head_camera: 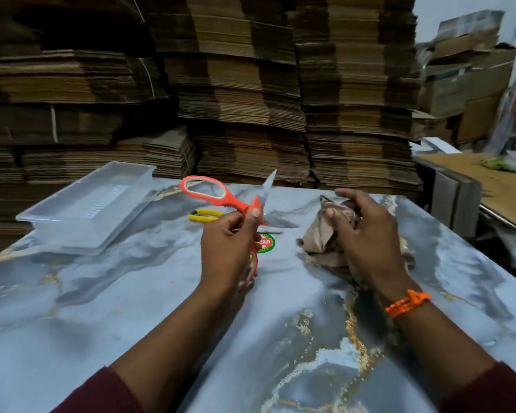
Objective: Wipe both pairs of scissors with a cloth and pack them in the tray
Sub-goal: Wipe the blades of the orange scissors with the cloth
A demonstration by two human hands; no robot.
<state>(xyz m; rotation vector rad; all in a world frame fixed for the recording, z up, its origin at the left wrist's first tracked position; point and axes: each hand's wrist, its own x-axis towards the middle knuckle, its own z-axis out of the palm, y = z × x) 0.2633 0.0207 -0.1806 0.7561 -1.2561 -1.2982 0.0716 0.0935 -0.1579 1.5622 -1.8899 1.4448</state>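
Our left hand pinches the orange scissors near the joint, open, above the table. They look stiff, light and sharp, so we should hold the handles. Our right hand grips the soft cloth. The yellow scissors lie just behind; the tray sits far left.

glossy marble-look table, translucent plastic tray, crumpled cloth

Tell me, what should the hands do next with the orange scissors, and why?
Probably bring the cloth in the right hand over to the raised blade of the orange scissors, which the left hand holds open. Cloth and blade are apart.
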